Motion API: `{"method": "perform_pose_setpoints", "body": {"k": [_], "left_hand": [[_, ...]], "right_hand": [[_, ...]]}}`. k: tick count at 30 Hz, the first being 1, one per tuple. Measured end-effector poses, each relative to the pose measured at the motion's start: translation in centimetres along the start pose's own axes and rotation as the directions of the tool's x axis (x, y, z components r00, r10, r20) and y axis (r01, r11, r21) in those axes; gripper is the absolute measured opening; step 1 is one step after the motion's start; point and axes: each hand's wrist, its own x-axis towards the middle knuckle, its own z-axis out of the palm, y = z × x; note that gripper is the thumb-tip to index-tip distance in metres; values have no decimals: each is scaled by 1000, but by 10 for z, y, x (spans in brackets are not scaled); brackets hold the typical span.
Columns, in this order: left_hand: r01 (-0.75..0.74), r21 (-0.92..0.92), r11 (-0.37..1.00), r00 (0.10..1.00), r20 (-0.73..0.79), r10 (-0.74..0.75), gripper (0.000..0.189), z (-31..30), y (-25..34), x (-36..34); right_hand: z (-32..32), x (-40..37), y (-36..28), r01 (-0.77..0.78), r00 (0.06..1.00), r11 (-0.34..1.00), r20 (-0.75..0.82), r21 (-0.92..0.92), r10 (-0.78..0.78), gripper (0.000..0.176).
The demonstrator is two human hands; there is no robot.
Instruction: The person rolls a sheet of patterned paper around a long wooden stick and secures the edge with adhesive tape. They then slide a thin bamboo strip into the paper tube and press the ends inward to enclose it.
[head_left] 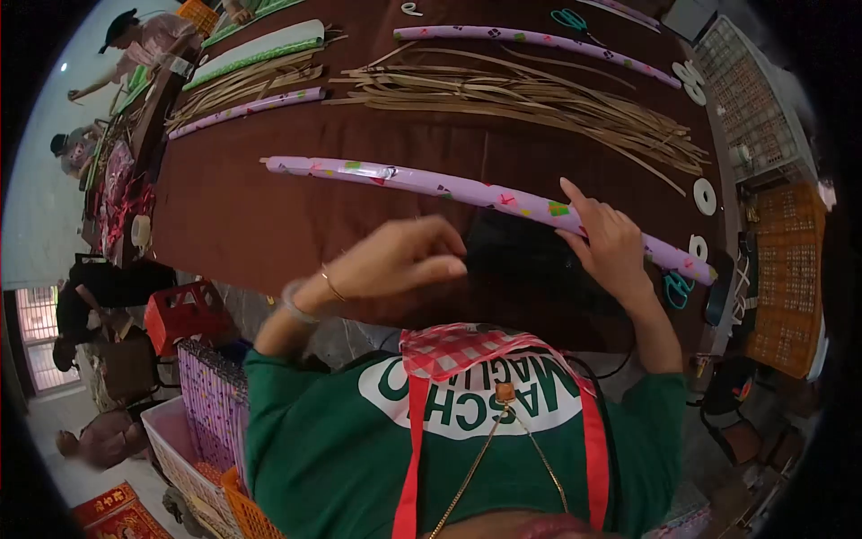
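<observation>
A long roll of purple patterned wrapping paper (449,187) lies slantwise across the brown-covered table in front of me. A thin tan tip sticks out of its left end, and a shiny patch shows near that end. My right hand (611,238) is laid over the roll toward its right end, thumb on the near side, fingers across the top and index finger raised. My left hand (395,260) hovers over the table's near edge, below the roll, with fingers bent and thumb apart. I see nothing in it.
Loose tan strips (503,94) lie beyond the roll, near another purple roll (539,38). White tape rolls (705,197) line the right edge. Teal scissors (677,289) lie near the roll's right end. A red stool (187,316) stands left. Other people (148,45) are at far left.
</observation>
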Motion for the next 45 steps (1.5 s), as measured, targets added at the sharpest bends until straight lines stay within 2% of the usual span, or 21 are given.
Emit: {"method": "perform_pose_setpoints", "body": {"k": [1, 2, 3, 4, 5, 6, 7, 9, 11, 13, 18, 20, 22, 24, 25, 27, 28, 29, 32, 36, 45], "left_hand": [[32, -343, 939, 998, 67, -10, 34, 26, -23, 9], [-81, -613, 786, 997, -37, 74, 43, 53, -54, 21], [-70, -614, 786, 997, -18, 75, 43, 67, -65, 37], [-268, -796, 543, 962, -253, 103, 43, 79, -71, 52], [-472, -846, 248, 878, -477, 45, 44, 88, -72, 63], [-546, -753, 368, 795, -604, -56, 41, 86, -50, 68], [-544, -757, 363, 797, -601, -59, 41, 84, -53, 70], [-559, -717, 417, 804, -592, 60, 38, 80, -62, 72], [-565, -730, 385, 806, -588, 65, 34, 81, -65, 71], [-565, -749, 345, 816, -569, 101, 37, 82, -64, 71], [-533, -733, 422, 825, -562, 66, 36, 94, -55, 72], [-520, -775, 359, 845, -529, 82, 36, 94, -50, 71], [-526, -768, 365, 838, -541, 69, 35, 95, -51, 71], [-530, -724, 441, 827, -557, 79, 34, 99, -57, 70], [-532, -723, 441, 824, -562, 72, 34, 100, -57, 69], [-501, -610, 613, 823, -556, 119, 32, 97, -51, 68], [-403, -604, 687, 842, -539, 21, 32, 98, -48, 67], [-412, -596, 689, 835, -550, 24, 32, 101, -48, 68], [-389, -384, 837, 780, -621, 77, 37, 107, -60, 72], [-435, -288, 853, 683, -723, 103, 36, 107, -56, 69], [-437, -417, 797, 735, -676, 50, 41, 104, -53, 66]], "right_hand": [[3, -6, 0, -17, 1000, 1000, -3, -6, 17, 74], [5, -12, -2, -77, 997, 995, 14, 61, 76, 72], [7, -18, -5, -138, 990, 982, 37, 128, 134, 70], [8, -21, -10, -187, 982, 966, 42, 181, 182, 69], [7, -25, -15, -200, 980, 963, 49, 181, 194, 69], [6, -27, -20, -246, 968, 939, 106, 241, 227, 68], [5, -29, -23, -290, 954, 910, 164, 297, 250, 66], [6, -34, -24, -296, 949, 914, 189, 277, 250, 67], [6, -30, -24, -301, 946, 918, 206, 259, 252, 67], [7, -17, -31, -157, 982, 978, 127, 137, 140, 63], [31, 3, -42, -52, 995, 971, 95, 234, 31, 56], [36, 6, -41, 145, 987, 975, 41, 166, -154, 54], [20, 14, -38, 92, 987, 959, 104, 268, -124, 55], [16, 19, -33, -4, 978, 890, 187, 457, -92, 61], [17, 25, -33, 0, 977, 887, 190, 462, -99, 61], [18, 44, -32, -1, 935, 843, 299, 537, -189, 68], [21, 53, -31, -7, 893, 838, 379, 546, -240, 70], [22, 58, -31, 7, 893, 837, 373, 547, -252, 70], [27, 73, -40, 100, 837, 826, 402, 555, -371, 70], [30, 85, -52, 170, 809, 849, 420, 501, -411, 70], [27, 93, -62, 278, 767, 829, 407, 486, -496, 65]]}}
